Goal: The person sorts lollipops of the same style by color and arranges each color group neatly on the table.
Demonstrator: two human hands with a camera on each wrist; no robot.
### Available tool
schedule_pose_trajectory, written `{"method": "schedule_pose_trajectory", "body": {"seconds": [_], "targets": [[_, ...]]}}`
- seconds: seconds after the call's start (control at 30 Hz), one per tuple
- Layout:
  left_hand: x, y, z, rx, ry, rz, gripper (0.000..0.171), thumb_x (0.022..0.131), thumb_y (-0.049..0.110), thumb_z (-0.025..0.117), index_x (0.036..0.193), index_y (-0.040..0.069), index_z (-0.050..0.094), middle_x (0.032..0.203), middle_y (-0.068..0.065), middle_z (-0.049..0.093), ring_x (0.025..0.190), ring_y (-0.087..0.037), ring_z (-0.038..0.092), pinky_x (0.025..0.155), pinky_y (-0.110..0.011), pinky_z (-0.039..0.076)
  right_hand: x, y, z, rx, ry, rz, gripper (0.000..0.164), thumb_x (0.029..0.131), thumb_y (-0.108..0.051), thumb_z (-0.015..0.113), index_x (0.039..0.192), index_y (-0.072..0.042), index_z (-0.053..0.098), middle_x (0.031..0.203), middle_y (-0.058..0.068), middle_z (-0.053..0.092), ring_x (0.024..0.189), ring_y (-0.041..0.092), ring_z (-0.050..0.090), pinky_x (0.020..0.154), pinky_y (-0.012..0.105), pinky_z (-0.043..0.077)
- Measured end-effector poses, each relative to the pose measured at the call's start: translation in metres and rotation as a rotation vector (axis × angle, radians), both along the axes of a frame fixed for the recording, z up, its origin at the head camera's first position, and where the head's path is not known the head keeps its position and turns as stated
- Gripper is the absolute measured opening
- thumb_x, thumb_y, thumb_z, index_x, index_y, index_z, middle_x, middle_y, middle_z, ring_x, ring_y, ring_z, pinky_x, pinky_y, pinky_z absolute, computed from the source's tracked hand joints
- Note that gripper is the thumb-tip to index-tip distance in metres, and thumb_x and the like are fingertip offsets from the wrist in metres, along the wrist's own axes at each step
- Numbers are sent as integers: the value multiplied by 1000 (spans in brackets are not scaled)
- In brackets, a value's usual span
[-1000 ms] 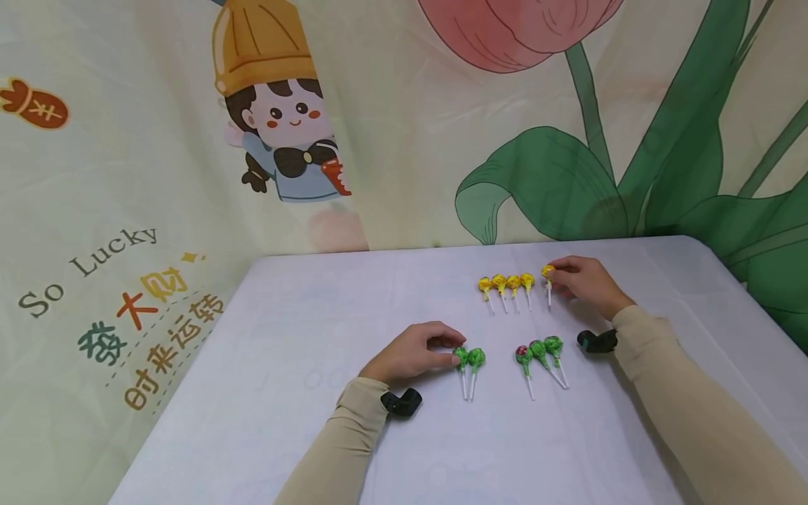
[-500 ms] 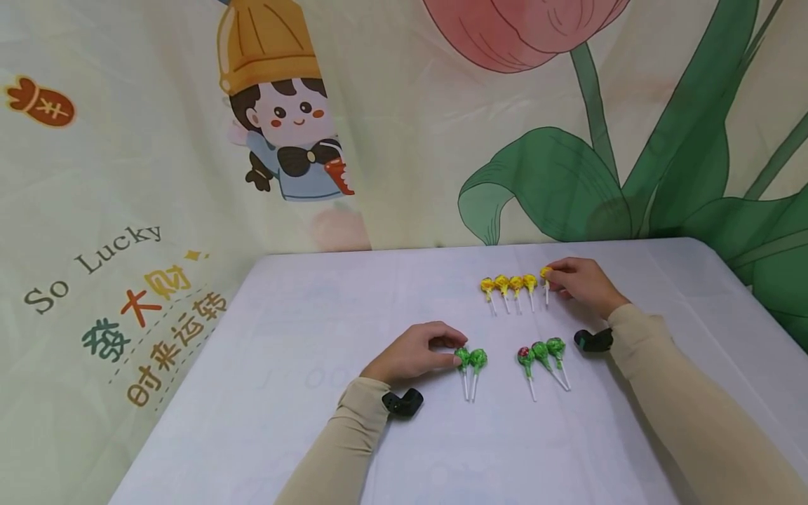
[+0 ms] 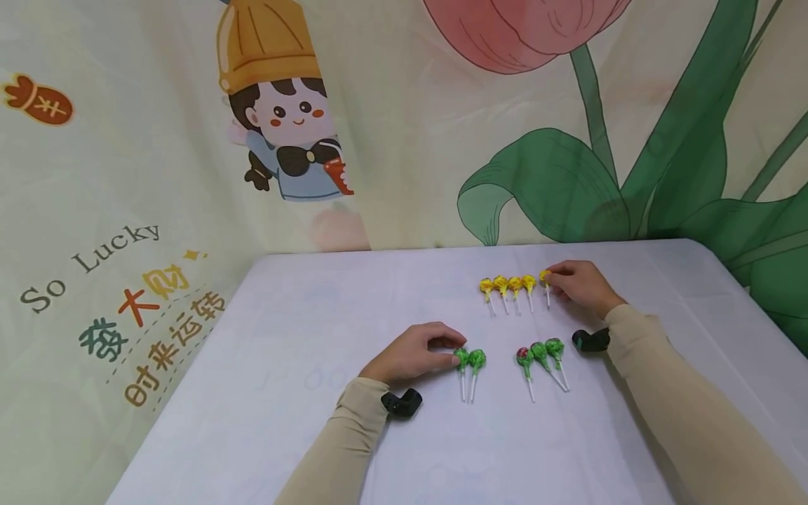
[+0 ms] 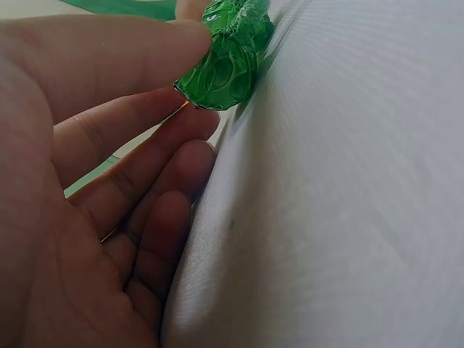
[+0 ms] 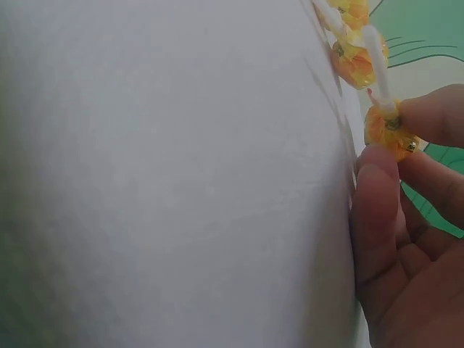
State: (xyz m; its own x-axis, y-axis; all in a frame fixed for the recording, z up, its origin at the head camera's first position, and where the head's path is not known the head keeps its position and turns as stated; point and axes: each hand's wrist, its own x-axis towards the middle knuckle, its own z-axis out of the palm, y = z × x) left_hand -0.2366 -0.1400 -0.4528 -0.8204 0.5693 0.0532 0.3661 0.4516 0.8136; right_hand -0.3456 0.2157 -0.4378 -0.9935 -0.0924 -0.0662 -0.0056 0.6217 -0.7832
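My right hand pinches the head of a yellow lollipop between thumb and fingers, at the right end of a row of several yellow lollipops. A small gap parts it from the row. Closer to me, my left hand holds the wrapped head of a green lollipop between thumb and fingertips. A second green lollipop lies right beside that one, sticks pointing towards me. Further right lie three more lollipops in green wrappers, the leftmost with a reddish top.
All the lollipops are on a white-covered table. A printed cloth backdrop rises behind the table and along its left side. Each wrist carries a small black camera.
The right hand has shifted slightly left with its yellow lollipop, bringing it nearer the row. My left hand stays on the green lollipop.
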Motion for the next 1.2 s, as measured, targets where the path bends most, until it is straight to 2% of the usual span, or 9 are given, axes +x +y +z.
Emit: {"method": "schedule_pose_trajectory", "body": {"seconds": [0.53,0.77,1.0,1.2], "targets": [[-4,2,-3,-4,14,-13,32,91,28,76,122,24,70,116,16,66,109,-5,61,99,-31,45,1,1,2,71,3,46,38,102,-26,56,131,-3,60,114,16,62,95,29,56,77,31,51],[-3,3,0,-10,8,10,31,91,27,76,121,23,70,116,16,66,108,-4,61,99,-30,45,1,2,3,88,2,73,42,102,-30,58,134,-4,60,115,15,62,95,28,56,77,30,51],[-1,4,2,-11,4,8,32,90,29,77,121,23,70,115,15,66,108,-5,60,99,-31,45,3,2,4,95,25,64,41,102,-29,58,134,-4,61,108,15,63,90,28,56,73,30,50],[0,2,1,-11,-4,16,31,90,29,77,120,24,70,115,16,66,108,-4,60,99,-32,45,5,-1,4,104,18,58,43,101,-30,59,134,-3,61,110,14,64,92,27,56,74,29,50]]}}
